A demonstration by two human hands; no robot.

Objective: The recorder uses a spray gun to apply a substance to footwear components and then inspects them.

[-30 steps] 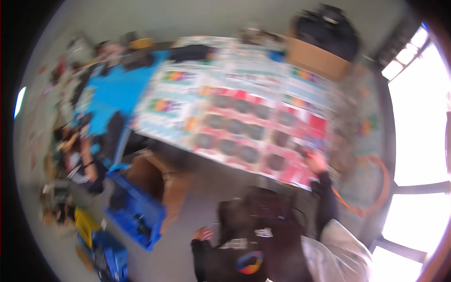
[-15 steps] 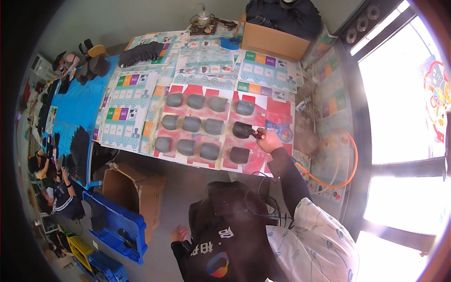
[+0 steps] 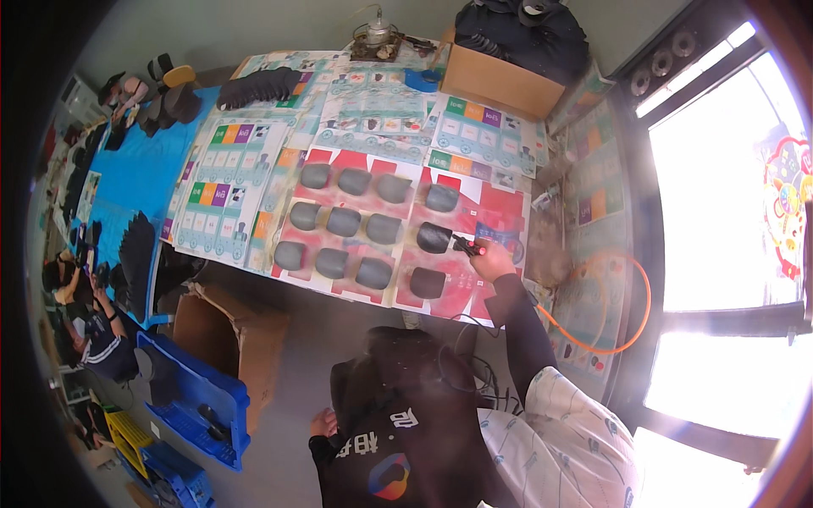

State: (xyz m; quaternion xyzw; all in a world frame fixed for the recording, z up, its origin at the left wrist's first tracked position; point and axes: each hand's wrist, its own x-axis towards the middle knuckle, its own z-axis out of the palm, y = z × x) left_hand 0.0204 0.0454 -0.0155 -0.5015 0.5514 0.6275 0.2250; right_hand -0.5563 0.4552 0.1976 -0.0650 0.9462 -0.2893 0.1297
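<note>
My right hand (image 3: 494, 259) is closed around a small black spray gun (image 3: 465, 245) with red parts. Its front end is beside a dark, rounded pad (image 3: 434, 238) in the right-hand column on the table. That pad looks darker and glossier than the grey pad (image 3: 442, 198) behind it. Nearer me in the same column lies another dark pad (image 3: 427, 283). Several matching grey pads (image 3: 343, 222) lie in rows to the left on red and white printed sheets (image 3: 395, 279) with grey overspray. Low beside my dark apron (image 3: 398, 423), my left hand (image 3: 323, 422) hangs empty, fingers loosely apart.
An orange hose (image 3: 627, 345) loops right of my arm. At the back stand a cardboard box (image 3: 500, 80) of dark items and a metal pot-like device (image 3: 378, 34). Blue crates (image 3: 199, 398) and an open carton (image 3: 246, 372) sit lower left. People work at the far-left blue table (image 3: 148, 178).
My right hand and the spray gun have shifted slightly right, away from the middle pad of the right column, uncovering it. My left hand stays low beside the apron. The whole view has tilted slightly.
</note>
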